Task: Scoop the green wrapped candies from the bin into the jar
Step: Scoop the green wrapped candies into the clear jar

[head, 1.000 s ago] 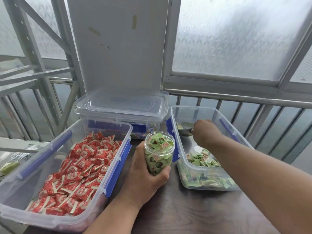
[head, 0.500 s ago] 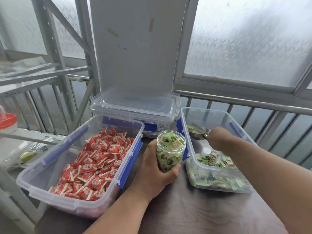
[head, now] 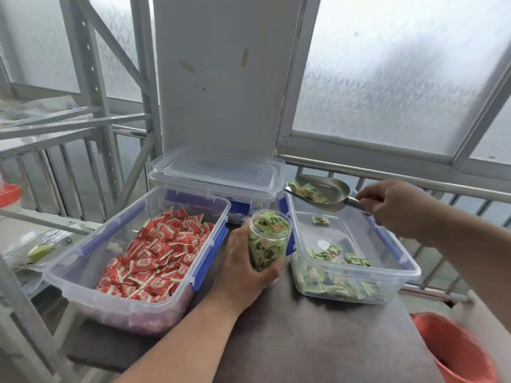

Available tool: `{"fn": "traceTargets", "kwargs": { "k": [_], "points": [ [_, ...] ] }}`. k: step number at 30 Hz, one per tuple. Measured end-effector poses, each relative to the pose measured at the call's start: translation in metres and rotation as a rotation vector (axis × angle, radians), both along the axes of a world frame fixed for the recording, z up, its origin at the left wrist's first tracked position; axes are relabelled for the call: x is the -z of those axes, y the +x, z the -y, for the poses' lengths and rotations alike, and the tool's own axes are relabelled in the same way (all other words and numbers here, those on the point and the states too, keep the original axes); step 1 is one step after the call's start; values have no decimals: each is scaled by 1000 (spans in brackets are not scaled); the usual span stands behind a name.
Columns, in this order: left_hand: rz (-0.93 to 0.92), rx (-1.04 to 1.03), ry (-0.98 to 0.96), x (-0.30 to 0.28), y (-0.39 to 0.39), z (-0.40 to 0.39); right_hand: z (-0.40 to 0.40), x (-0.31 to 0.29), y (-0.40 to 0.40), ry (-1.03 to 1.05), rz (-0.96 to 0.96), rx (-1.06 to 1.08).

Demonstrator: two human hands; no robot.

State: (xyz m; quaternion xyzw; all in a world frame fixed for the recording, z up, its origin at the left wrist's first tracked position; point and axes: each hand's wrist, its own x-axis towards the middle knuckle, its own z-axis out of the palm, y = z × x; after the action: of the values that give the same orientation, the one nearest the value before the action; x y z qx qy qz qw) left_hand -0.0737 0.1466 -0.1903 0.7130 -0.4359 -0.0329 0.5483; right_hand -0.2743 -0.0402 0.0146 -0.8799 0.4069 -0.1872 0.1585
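Note:
My left hand [head: 243, 268] grips a clear jar [head: 268, 239] that stands upright on the dark table, filled nearly to the brim with green wrapped candies. To its right sits a clear bin [head: 398, 261] with blue clips; green candies [head: 334, 275] lie mostly at its near end. My right hand [head: 398, 208] holds the handle of a metal scoop [head: 329, 193], raised above the bin's far left corner, just right of and above the jar. A few green candies lie in the scoop. One loose candy [head: 320, 220] is in the air or on the bin floor beneath it.
A larger clear bin [head: 91, 258] of red wrapped candies sits left of the jar. Behind it is a lidded clear container [head: 218, 175] with a spare lid on top, under a white board. A metal rack [head: 55, 128] stands at left, an orange bucket [head: 459, 352] at lower right.
My right hand has lifted the scoop out of the green bin, up and toward the jar. My left hand has kept its grip on the jar.

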Motion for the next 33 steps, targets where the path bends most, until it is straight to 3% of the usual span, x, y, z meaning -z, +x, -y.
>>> {"fn": "traceTargets", "kwargs": {
  "k": [3,9,14,17,27,33],
  "points": [
    [15,-13,5,-3,-3,-2,-23,-10,-4,-6,-18,-73],
    [141,-24,-52,-18,-7,-5,-49,-12,0,-209,-161,-151],
    [564,-86,-170,-37,-3,-2,-53,-7,3,-277,-151,-167],
    [681,-72,-128,-42,-1,0,-50,-5,3,-342,-145,-163],
    [667,-37,87,-72,-4,1,-58,-9,-1,-474,-96,-254],
    [663,-45,73,-70,-4,1,-53,-13,-8,-507,-121,-218]
  ]
}}
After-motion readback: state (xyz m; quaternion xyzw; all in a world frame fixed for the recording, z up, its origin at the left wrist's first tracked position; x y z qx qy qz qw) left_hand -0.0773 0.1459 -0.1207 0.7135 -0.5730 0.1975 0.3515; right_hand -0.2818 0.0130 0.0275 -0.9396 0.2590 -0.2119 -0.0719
